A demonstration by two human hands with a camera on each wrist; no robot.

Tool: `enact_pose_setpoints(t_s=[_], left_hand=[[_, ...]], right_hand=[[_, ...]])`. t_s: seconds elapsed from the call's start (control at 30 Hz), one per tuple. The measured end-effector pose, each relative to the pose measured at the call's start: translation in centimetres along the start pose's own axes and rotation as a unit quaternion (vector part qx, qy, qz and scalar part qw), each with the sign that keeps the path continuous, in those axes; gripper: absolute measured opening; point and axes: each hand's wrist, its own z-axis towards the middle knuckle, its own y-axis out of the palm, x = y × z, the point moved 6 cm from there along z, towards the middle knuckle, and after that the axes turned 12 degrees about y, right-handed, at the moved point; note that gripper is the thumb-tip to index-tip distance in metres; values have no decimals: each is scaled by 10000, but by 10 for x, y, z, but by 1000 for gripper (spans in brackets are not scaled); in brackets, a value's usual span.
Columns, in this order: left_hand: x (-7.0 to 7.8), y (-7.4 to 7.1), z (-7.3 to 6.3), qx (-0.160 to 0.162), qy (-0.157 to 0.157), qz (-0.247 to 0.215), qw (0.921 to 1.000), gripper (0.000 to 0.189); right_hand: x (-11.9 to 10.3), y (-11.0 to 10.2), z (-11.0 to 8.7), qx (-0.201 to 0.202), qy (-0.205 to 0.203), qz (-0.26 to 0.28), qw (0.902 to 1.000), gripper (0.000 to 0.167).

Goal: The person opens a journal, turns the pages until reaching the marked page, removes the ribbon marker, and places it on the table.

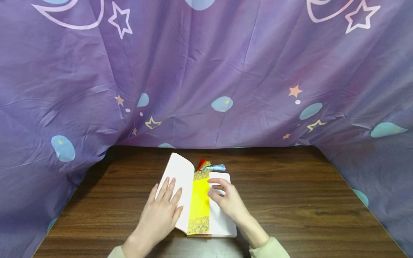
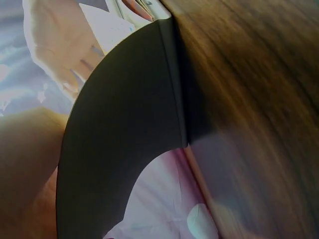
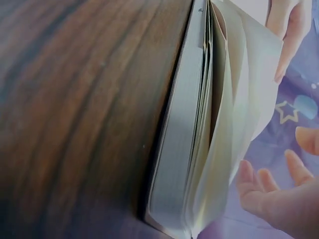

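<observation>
A notebook [image 1: 222,218] with white pages lies open on the table, its left side [image 1: 179,172] raised at a slant. Along the fold runs a bright yellow strip [image 1: 200,199] with patterned ends, and red, green and blue tassels [image 1: 213,167] stick out above it. My left hand [image 1: 162,211] rests flat on the left page, fingers straight and spread. My right hand [image 1: 230,200] hovers over the right page, fingertips right at the strip's edge. Its loosely bent fingers [image 3: 261,186] stand apart with nothing between them in the right wrist view. The dark cover [image 2: 119,114] bows outward in the left wrist view.
The brown wooden table [image 1: 290,200] extends on both sides of the notebook. A purple curtain [image 1: 200,71] with stars and moons hangs behind it and at both sides. Several loose pages [image 3: 239,84] fan up from the page block in the right wrist view.
</observation>
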Motion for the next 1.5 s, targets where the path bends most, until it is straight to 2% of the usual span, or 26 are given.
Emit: enact_pose_setpoints(t_s=[0.2,0.37,0.5,0.6,1.07,1.23,1.5], left_hand=[[-3,1,-2,-26,-90,-112,9999,46],[-4,2,-4,-26,-128,-191,9997,47],[-6,3,-6,-47,-164,-278,9995,47],[-8,3,-7,-54,-196,-359,9991,47],[-18,1,-10,8,-277,-550,9981,43],[-22,0,-10,15,-323,-706,9970,39],[-26,0,-7,-237,-566,-910,9940,37]], right_hand=[[8,1,7,141,536,598,9967,43],[16,7,12,163,1135,1088,9874,57],[24,11,16,150,1691,1136,9789,63],[29,13,18,127,1936,1051,9754,63],[38,18,23,-90,2196,964,9708,54],[39,19,24,-261,2180,1140,9689,52],[44,18,26,-299,2397,1223,9626,48]])
